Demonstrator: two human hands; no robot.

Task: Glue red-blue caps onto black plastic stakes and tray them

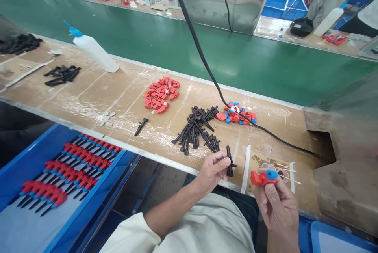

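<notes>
My left hand (213, 169) pinches a small black plastic rod (229, 161) with a short side peg, held upright above the table's front edge. In my right hand (276, 201) is a red-and-blue plastic piece (264, 177), gripped between thumb and fingers. The two pieces are apart. Just beyond my left hand lies a heap of similar black rods (196, 127). Behind it and to the right sits a pile of red-and-blue pieces (239, 114). One single black rod (141, 127) rests to the left of the heap.
A pile of red pieces (162, 94) and a white squeeze bottle (96, 53) stand further left. A black cable (203, 56) hangs across the table. Rows of red, blue and black assemblies fill a blue tray (113, 174) at lower left. Cotton swabs (291, 178) lie by my right hand.
</notes>
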